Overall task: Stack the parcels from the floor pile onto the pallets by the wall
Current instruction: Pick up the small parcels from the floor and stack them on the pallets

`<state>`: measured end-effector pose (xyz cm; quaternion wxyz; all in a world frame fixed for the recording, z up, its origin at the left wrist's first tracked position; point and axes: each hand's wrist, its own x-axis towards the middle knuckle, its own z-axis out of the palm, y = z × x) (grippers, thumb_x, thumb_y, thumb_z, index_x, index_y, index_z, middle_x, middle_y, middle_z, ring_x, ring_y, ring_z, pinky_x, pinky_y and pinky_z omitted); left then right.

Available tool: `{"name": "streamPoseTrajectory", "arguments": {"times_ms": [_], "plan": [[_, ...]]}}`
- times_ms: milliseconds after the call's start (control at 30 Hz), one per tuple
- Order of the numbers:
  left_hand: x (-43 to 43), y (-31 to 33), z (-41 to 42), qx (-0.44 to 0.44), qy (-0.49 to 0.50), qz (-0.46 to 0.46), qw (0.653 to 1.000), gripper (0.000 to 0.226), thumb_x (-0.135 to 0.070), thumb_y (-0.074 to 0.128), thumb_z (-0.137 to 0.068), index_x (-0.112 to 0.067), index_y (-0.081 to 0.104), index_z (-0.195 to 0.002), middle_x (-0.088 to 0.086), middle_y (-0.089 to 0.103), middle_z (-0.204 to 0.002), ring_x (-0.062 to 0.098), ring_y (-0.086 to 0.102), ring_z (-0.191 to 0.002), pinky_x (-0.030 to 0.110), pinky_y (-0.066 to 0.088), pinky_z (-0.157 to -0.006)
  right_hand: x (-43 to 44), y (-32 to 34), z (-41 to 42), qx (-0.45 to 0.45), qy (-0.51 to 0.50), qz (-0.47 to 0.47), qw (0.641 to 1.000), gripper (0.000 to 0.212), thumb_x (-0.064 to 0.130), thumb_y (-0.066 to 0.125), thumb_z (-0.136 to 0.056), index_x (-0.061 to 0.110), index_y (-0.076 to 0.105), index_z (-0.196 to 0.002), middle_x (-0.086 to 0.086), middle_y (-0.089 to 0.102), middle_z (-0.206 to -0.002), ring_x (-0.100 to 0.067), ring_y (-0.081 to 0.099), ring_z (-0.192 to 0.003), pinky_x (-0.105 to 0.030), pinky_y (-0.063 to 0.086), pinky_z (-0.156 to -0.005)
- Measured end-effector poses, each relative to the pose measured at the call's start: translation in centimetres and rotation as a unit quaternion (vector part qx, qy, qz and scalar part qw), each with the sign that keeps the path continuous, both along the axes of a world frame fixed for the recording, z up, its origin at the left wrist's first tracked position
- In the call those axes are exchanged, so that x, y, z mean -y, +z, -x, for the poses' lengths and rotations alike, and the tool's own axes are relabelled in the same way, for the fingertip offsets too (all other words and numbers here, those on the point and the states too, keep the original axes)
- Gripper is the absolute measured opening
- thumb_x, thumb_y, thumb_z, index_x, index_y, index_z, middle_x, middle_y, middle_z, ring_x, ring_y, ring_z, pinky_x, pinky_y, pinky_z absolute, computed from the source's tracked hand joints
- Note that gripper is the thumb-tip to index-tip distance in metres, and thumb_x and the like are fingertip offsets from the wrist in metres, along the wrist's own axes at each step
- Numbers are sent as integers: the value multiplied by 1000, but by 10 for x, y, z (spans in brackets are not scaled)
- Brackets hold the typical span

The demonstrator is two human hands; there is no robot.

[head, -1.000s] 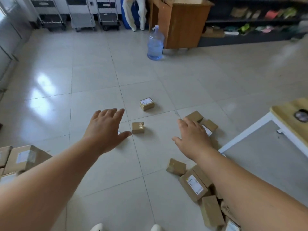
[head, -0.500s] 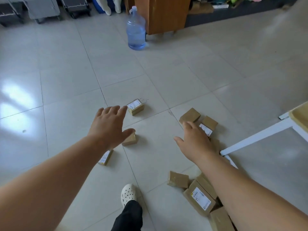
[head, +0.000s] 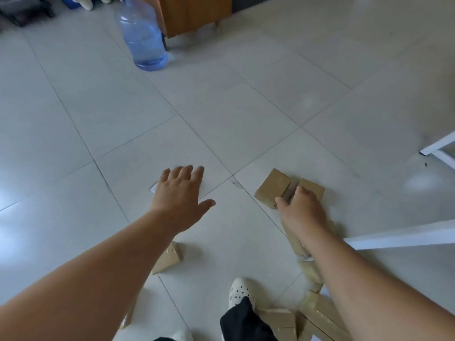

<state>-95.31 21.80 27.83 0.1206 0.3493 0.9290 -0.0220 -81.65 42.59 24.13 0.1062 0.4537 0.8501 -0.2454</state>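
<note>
Small brown cardboard parcels lie scattered on the tiled floor. My left hand (head: pixel 182 190) is open with fingers spread, low over a labelled parcel (head: pixel 154 187) that is almost wholly hidden beneath it. My right hand (head: pixel 301 209) sits at two parcels lying side by side, the left parcel (head: pixel 272 187) and the right parcel (head: pixel 312 188). Its thumb touches the left parcel's near corner and its bent fingers dip into the gap between them; the fingertips are hidden. Another parcel (head: pixel 168 258) lies beneath my left forearm. The floor pile (head: pixel 317 316) is at bottom right. No pallets are in view.
A blue water bottle (head: pixel 144 38) stands far ahead beside a wooden cabinet (head: pixel 194 13). A white table frame (head: pixel 403 237) runs along the floor at right. My white shoe (head: pixel 238 291) and black trouser leg (head: pixel 246 323) are between the parcels.
I have stepped forward and bent lower. My left hand has come over the labelled parcel. My right hand has reached the two side-by-side parcels and its fingers have bent down.
</note>
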Motion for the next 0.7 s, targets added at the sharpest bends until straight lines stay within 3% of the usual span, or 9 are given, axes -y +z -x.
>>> {"name": "streamPoseTrajectory", "arguments": {"times_ms": [433, 567, 700], "plan": [[-121, -357, 122, 9, -103, 23, 994, 80, -64, 48, -90, -18, 22, -151, 6, 35, -151, 26, 29, -141, 41, 15, -118, -108, -374, 112, 11, -169, 38, 985, 69, 50, 61, -89, 2, 41, -134, -17, 53, -132, -37, 53, -120, -41, 49, -93], [-121, -443, 147, 2, -103, 37, 994, 78, -65, 47, -90, -20, 23, -150, 5, 36, -150, 26, 30, -141, 40, 15, -118, -128, -463, 144, 31, -244, 32, 969, 104, 67, 65, -76, 13, 19, -153, -17, 26, -153, -38, 30, -138, -52, 38, -108], [-107, -487, 166, 10, -90, 45, 995, 79, -66, 45, -90, -20, 23, -150, 4, 38, -149, 26, 31, -140, 39, 18, -117, -129, -501, 167, 85, -274, 41, 957, 128, 77, 69, -66, 22, -4, -157, -16, 0, -162, -39, 5, -148, -55, 23, -113]]}}
